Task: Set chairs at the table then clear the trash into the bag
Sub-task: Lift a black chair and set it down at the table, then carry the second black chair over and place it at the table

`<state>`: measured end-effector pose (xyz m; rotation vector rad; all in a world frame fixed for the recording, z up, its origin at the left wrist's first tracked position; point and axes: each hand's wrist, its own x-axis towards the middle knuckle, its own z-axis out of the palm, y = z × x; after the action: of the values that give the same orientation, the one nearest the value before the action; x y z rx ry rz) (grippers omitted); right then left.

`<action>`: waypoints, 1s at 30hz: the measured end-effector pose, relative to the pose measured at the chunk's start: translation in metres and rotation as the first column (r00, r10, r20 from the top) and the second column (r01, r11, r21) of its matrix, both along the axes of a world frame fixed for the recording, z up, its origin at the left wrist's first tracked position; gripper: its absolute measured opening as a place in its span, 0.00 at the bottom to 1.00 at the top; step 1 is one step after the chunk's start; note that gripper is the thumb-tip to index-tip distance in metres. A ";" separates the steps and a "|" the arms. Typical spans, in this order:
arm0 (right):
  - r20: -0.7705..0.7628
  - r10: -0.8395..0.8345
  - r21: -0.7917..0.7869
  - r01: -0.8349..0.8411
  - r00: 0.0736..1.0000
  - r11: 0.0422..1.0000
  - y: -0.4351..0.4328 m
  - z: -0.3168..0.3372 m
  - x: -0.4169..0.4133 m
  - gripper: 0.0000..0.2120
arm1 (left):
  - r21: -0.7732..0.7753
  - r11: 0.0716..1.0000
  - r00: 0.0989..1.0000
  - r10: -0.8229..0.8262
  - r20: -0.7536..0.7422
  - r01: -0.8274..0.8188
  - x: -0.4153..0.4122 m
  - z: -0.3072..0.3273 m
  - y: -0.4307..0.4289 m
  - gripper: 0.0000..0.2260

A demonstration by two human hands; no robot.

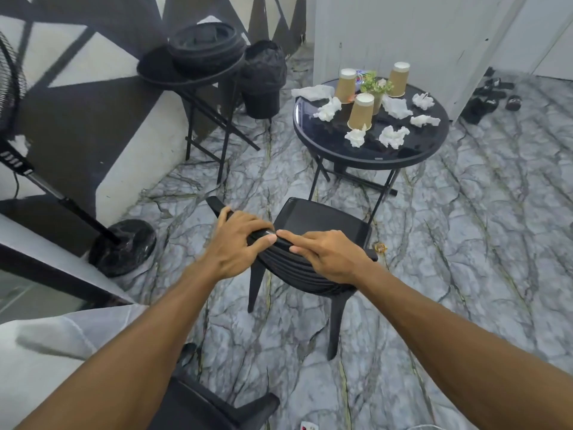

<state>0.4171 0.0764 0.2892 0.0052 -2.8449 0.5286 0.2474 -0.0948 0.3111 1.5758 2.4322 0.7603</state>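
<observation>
A black plastic chair [322,218] stands on the floor in front of me, its seat facing the round black glass table [400,150]. My left hand [238,240] and my right hand [325,252] both grip the top of its backrest, side by side. On the table stand three upside-down brown paper cups [360,112], several crumpled white tissues [393,136] and a small green plant [373,82]. A bin lined with a black trash bag [263,79] stands on the floor left of the table.
A second black chair [198,405] is at the bottom edge near my left arm. A folding stand with black hats [198,57] is at the back left. A standing fan's base [122,246] is at the left. Sandals [486,97] lie at the back right.
</observation>
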 end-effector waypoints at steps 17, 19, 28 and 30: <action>0.245 -0.168 -0.319 0.243 0.955 0.916 0.024 0.013 0.062 0.17 | -0.199 0.980 0.998 0.009 0.057 0.002 0.048 0.018 0.042 0.19; 0.234 -0.228 -0.337 0.299 0.945 0.893 0.043 0.022 0.081 0.16 | -0.229 0.971 0.996 -0.044 0.082 0.062 0.071 0.024 0.067 0.17; 0.306 -0.484 -0.391 0.571 0.820 0.722 0.187 0.062 0.193 0.11 | -0.306 0.931 0.978 -0.171 0.117 0.199 0.169 0.055 0.247 0.16; 0.346 -0.507 -0.377 0.612 0.789 0.695 0.227 0.063 0.214 0.11 | -0.329 0.919 0.974 -0.180 0.138 0.216 0.189 0.052 0.295 0.15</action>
<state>0.6313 0.3035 0.3518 -1.0464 -2.6043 1.1014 0.4362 0.2003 0.3630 1.5655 2.1430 0.3502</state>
